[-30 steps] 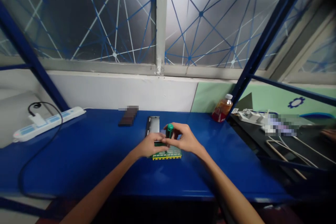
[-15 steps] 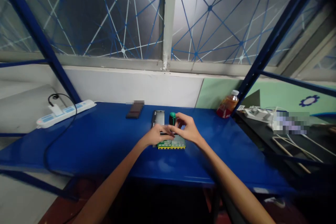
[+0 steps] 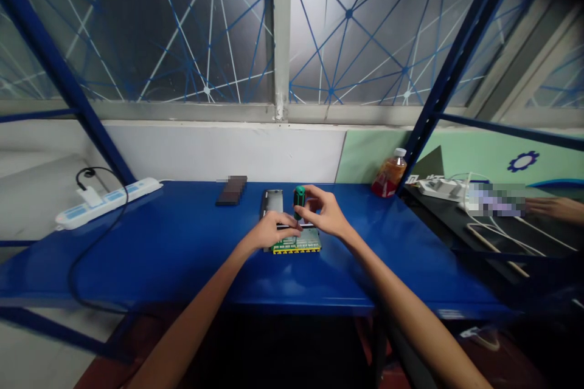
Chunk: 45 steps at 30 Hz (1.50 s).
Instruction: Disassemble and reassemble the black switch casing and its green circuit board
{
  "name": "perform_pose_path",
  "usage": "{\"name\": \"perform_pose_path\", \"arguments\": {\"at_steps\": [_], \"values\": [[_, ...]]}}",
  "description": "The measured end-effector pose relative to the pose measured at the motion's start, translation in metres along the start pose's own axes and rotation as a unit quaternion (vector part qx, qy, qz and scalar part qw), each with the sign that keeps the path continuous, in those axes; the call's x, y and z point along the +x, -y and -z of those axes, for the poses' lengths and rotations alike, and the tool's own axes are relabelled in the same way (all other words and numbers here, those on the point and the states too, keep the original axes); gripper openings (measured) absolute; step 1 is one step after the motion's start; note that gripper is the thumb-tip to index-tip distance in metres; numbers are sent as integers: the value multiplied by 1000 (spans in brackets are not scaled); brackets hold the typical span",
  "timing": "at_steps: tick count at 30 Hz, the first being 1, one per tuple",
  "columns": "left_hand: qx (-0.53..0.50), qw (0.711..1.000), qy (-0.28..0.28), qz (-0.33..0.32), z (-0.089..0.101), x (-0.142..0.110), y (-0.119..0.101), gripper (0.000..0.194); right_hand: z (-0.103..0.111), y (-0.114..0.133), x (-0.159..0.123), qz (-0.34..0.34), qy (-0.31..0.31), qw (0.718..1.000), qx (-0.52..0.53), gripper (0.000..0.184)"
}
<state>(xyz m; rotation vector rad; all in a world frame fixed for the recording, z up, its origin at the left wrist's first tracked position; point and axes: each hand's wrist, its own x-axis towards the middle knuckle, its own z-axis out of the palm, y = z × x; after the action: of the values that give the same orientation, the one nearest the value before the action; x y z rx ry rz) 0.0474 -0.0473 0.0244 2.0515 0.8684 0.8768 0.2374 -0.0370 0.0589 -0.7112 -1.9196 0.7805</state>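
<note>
A green and black screwdriver point(image 3: 299, 197) stands nearly upright over a green circuit board point(image 3: 310, 240) with a yellow front edge. My right hand point(image 3: 327, 214) grips its handle between thumb and fingers. From the left, my left hand point(image 3: 270, 231) reaches over the board, thumb and forefinger coming together near the screwdriver's lower end. Whatever lies between those fingertips is too small and covered to make out. Behind the left hand, a grey and black flat case part point(image 3: 272, 200) lies on the blue table point(image 3: 182, 249).
A dark flat object point(image 3: 232, 191) lies toward the back of the table. At left is a white power strip point(image 3: 109, 200) with a black cable. A drink bottle point(image 3: 390, 175) stands back right. Another person's hand point(image 3: 554, 209) is at the black side table point(image 3: 497, 237) with cables.
My right thumb has moved up from the screwdriver's lower end onto its handle. The view has turned slightly right, and another person's hand has appeared at the far right.
</note>
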Motion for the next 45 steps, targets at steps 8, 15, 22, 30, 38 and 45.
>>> {"name": "perform_pose_path", "arguments": {"at_steps": [8, 15, 22, 30, 38, 45], "values": [[17, 999, 28, 11, 3, -3, -13, 15, -1, 0, 0, 6, -24, 1000, -13, 49], [39, 998, 34, 28, 6, -7, -13, 18, -7, 7, -3, 32, 6, 998, -45, 47], [30, 999, 36, 28, 7, -7, -14, 22, -7, 5, -4, 28, 15, 999, -17, 41], [44, 998, 33, 16, 8, -7, -10, 21, -7, 6, -5, 38, 11, 999, -27, 41], [44, 999, 16, 6, 6, -7, -9, 20, -6, 7, -4, 39, 8, 999, -26, 38], [35, 999, -27, 20, 1, -5, -10, 21, -6, 5, -2, 42, -14, 997, -69, 48]]}}
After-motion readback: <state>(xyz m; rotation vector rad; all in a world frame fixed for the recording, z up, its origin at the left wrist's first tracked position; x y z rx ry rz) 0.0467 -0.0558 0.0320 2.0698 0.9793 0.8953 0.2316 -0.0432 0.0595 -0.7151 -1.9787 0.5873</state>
